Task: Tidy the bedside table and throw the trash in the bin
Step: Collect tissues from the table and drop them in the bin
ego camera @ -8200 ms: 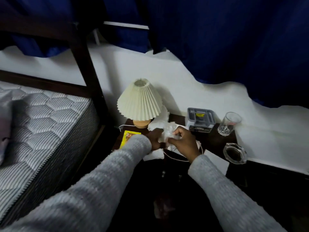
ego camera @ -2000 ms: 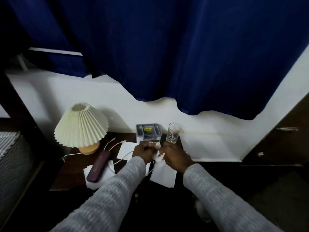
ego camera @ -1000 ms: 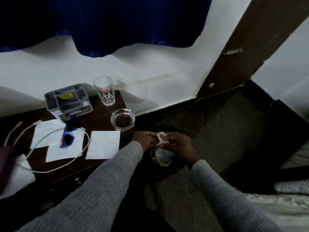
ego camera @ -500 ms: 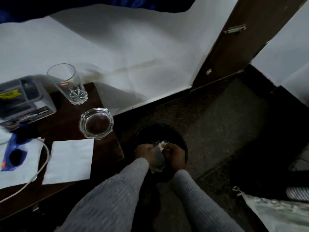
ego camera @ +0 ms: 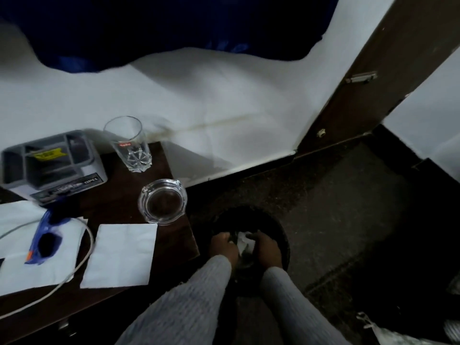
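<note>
A: Foreground: grey knitted sleeves (ego camera: 189,302). Why are the hands low?

B: To drop the load inside. The left hand (ego camera: 222,247) and right hand (ego camera: 267,250) have fingers clamped on a crumpled white wad of trash (ego camera: 245,241), held over the round black bin (ego camera: 278,229) on the floor.

A: Middle ground?

B: On the dark wooden surface (ego camera: 119,200): flat white paper napkins (ego camera: 122,255), a blue plastic item (ego camera: 43,235), a white cable (ego camera: 82,260).

A: Farther back?

B: A thick round glass ashtray (ego camera: 162,201), a clear cut-base tumbler (ego camera: 128,144), and a grey compartmented plastic tray (ego camera: 49,163).
</note>
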